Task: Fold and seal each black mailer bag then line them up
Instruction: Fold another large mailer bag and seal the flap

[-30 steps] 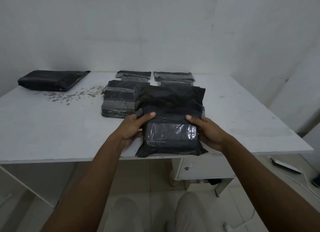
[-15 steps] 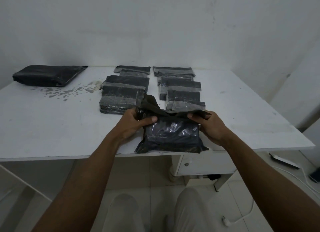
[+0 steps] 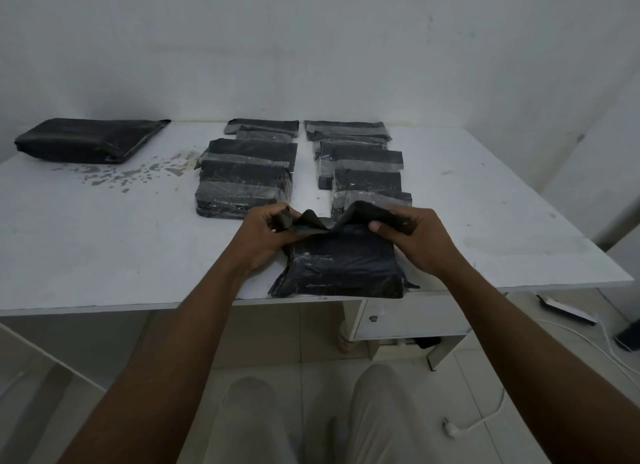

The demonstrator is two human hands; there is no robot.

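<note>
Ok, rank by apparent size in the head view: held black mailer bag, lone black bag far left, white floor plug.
1. Held black mailer bag, nearest the camera.
2. Lone black bag far left, farther off, so real order unsure.
3. White floor plug.

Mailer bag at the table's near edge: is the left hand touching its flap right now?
Touching. The head view shows the left hand pinching the left corner of the flap of the mailer bag between thumb and fingers.
</note>
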